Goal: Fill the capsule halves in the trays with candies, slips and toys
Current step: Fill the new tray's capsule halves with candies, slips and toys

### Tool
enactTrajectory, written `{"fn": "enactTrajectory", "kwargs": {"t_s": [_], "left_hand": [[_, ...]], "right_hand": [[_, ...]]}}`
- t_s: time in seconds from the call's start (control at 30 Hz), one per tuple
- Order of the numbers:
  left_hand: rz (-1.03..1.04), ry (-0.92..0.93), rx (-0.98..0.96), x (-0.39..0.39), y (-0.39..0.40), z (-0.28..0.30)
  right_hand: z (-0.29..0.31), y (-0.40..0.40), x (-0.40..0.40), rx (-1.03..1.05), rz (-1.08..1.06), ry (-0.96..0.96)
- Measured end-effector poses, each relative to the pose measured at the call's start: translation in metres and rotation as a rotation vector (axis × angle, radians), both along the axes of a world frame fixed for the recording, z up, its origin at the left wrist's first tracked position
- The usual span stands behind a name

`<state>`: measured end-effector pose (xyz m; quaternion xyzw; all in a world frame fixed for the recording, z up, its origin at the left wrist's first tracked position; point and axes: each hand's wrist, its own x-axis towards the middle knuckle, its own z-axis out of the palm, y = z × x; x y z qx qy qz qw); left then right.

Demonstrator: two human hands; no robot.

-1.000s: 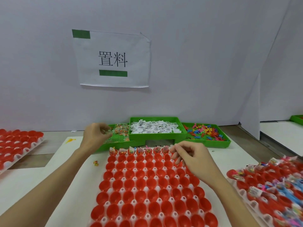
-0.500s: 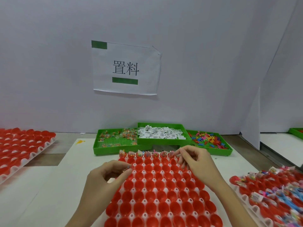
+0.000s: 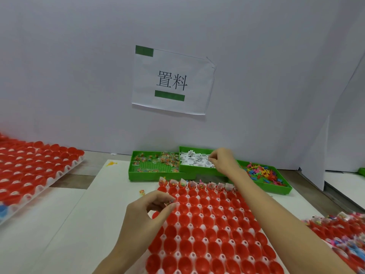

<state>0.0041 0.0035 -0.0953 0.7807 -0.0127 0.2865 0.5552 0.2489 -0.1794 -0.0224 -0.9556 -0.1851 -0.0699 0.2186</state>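
Capsule halves (image 3: pixel 207 230), red and open side up, fill the white tray (image 3: pixel 178 254) in the near centre; only the far row holds contents. The left hand (image 3: pixel 146 216) hovers at the tray's left edge over the second row, thumb and forefinger pinching small candies (image 3: pixel 169 202). The nearest empty cups lie just right of and below those fingertips. The right hand (image 3: pixel 223 161) reaches well beyond the tray into the green bin of paper slips (image 3: pixel 195 161), fingers curled, apparently pinching slips.

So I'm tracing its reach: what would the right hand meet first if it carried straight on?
Probably the white paper slips in the middle green bin; the right hand already hovers over them, though depth is unclear.
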Motion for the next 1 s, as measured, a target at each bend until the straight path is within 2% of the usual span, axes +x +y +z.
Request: {"fn": "enactTrajectory", "kwargs": {"t_s": [0.17,0.43,0.57,0.7,0.87,1.0], "left_hand": [[-0.024,-0.012,-0.008,-0.002,-0.002,0.003],[-0.025,0.000,0.023,-0.002,-0.004,0.005],[0.002,0.020,0.015,-0.002,-0.002,0.006],[0.001,0.037,-0.015,-0.005,-0.001,0.008],[0.007,0.102,-0.205,-0.009,-0.002,0.012],[-0.021,0.136,-0.246,-0.010,-0.003,0.015]], "right_hand": [[-0.006,0.017,0.022,-0.169,-0.052,0.082],[-0.004,0.032,0.022,-0.364,-0.040,-0.032],[-0.001,0.027,0.015,-0.298,-0.061,-0.061],[-0.002,0.012,0.017,-0.152,0.032,-0.014],[-0.004,-0.010,0.018,-0.004,0.089,-0.026],[-0.008,-0.025,0.019,0.002,0.078,-0.030]]}}
